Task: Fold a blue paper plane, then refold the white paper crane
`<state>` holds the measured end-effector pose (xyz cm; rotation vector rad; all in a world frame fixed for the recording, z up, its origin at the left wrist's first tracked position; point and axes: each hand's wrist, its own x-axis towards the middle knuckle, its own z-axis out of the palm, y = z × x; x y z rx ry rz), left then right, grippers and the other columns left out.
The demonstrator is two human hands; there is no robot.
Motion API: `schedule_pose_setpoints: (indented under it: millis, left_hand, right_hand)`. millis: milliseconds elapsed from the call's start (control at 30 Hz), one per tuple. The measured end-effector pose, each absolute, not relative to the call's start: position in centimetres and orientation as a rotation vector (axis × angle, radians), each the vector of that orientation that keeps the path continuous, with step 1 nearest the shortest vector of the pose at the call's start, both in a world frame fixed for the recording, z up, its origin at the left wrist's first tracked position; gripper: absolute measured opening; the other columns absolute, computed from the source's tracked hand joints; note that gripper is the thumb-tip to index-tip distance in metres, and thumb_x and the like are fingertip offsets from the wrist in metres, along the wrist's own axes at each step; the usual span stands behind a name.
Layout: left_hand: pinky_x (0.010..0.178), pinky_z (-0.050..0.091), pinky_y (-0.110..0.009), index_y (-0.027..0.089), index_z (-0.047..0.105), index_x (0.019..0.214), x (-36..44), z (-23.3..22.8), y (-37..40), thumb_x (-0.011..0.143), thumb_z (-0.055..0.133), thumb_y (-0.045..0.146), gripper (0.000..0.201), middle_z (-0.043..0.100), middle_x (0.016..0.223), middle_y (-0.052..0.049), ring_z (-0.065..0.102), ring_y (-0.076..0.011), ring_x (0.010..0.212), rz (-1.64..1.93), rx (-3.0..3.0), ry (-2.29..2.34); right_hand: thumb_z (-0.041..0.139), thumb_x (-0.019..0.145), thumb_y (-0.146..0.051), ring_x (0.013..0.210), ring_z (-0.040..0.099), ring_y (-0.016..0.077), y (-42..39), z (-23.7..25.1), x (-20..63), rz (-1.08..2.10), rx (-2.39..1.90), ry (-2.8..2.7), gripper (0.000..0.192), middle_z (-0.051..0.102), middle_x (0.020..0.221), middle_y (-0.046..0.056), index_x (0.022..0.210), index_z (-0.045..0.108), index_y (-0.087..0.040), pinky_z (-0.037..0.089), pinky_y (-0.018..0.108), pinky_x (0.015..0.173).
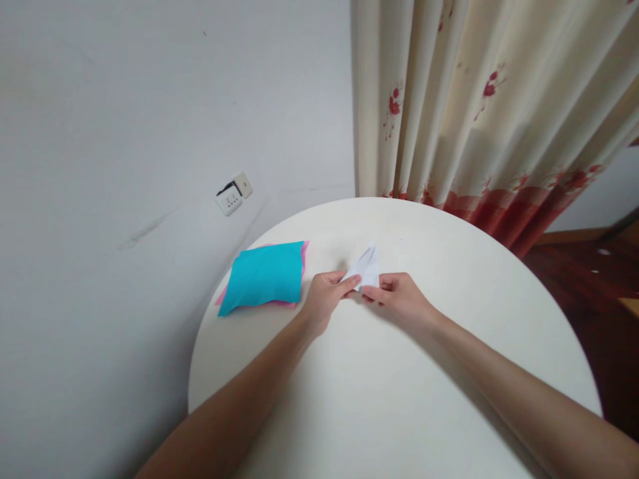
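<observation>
A piece of folded white paper (368,267), roughly triangular with its point facing away from me, is held over the round white table (379,399). My left hand (327,294) pinches its left lower edge, thumb on top. At its lower right corner my right hand (397,293) is closed on the same paper, thumb and fingers near the bottom edge. The fingers under the paper are partly hidden. Left of my left hand lies a stack of coloured sheets, with a blue sheet (267,276) on top and pink paper (305,256) showing at its edges.
A pale wall (124,133) with a wall socket (229,199) runs along the table's left side. Behind the table hangs a cream curtain (449,120) with red flowers. Dark reddish flooring (574,286) shows at the right.
</observation>
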<state>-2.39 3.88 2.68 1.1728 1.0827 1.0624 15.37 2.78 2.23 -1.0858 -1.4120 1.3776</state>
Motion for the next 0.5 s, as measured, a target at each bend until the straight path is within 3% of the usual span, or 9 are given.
schedule_pose_setpoints:
  millis: [100,367,500]
  left_hand:
    - [0.073,0.048,-0.029,0.011,0.077,0.087,-2.1,2.6,3.7,0.072,0.08,0.044,0.036,0.073,0.082,-0.009,0.065,-0.0169,0.076,1.079,1.139,1.031]
    - [0.073,0.046,-0.029,0.012,0.077,0.095,-2.4,2.5,4.0,0.083,0.069,0.046,0.037,0.075,0.09,-0.011,0.065,-0.0179,0.081,1.019,1.257,1.048]
    - [0.071,0.046,-0.028,0.013,0.077,0.095,-2.5,2.3,4.2,0.084,0.067,0.044,0.034,0.076,0.088,-0.009,0.067,-0.0187,0.081,1.038,1.349,1.132]
  right_hand:
    - [0.071,0.078,-0.056,0.05,0.043,0.0099,2.8,1.9,15.5,1.316,-1.143,-1.473,0.045,0.068,0.062,0.005,0.063,0.071,-0.014,0.033,0.026,0.051]
    - [0.064,0.081,-0.061,0.053,0.054,0.0138,3.9,1.9,16.6,1.135,-1.108,-1.416,0.048,0.068,0.063,0.006,0.067,0.071,-0.015,0.039,0.026,0.049]
    - [0.068,0.078,-0.059,0.048,0.054,0.0127,4.0,1.7,16.1,1.156,-1.098,-1.311,0.046,0.067,0.062,0.003,0.085,0.071,-0.014,0.039,0.024,0.043]
